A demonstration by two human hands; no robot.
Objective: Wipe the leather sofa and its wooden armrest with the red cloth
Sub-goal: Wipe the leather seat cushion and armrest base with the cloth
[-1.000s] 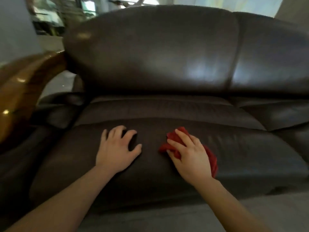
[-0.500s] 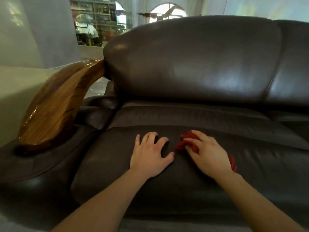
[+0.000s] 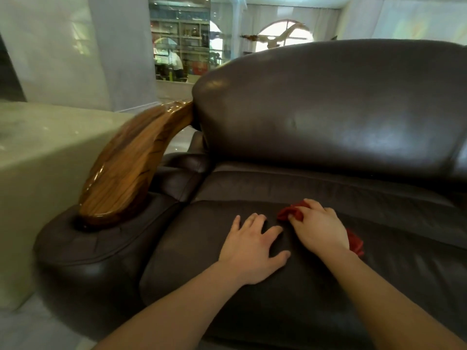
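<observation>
My right hand (image 3: 322, 229) is pressed down over the red cloth (image 3: 290, 213), fingers curled onto the bunched fabric so that it is pinned between palm and the seat cushion (image 3: 202, 248); one red corner pokes out ahead of my fingertips and another scrap shows behind the wrist. My left hand (image 3: 251, 248) holds nothing: it lies flat and spread on the same cushion, just beside the right, thumb out toward it, and I judge that it is bracing me while I lean in. Both sit on the front part of the dark brown leather sofa (image 3: 328, 117), with the fat backrest rising beyond and the padded leather arm (image 3: 101, 246) off to my left. The glossy wooden armrest (image 3: 131, 168) curves up from that arm to the backrest corner, well apart from the cloth, so I judge it not yet reached in this pass. From here the cloth could go wrong first: bunched this small, it covers little leather, and a hard push could roll it out from under my palm or leave streaks. The bracing hand may also leave prints on leather that is meant to be clean. The varnished wood looks slick, so the cloth may skate on its curve. I can read no brand, label or writing; the shelves (image 3: 182, 46) in the far room are too blurred.
</observation>
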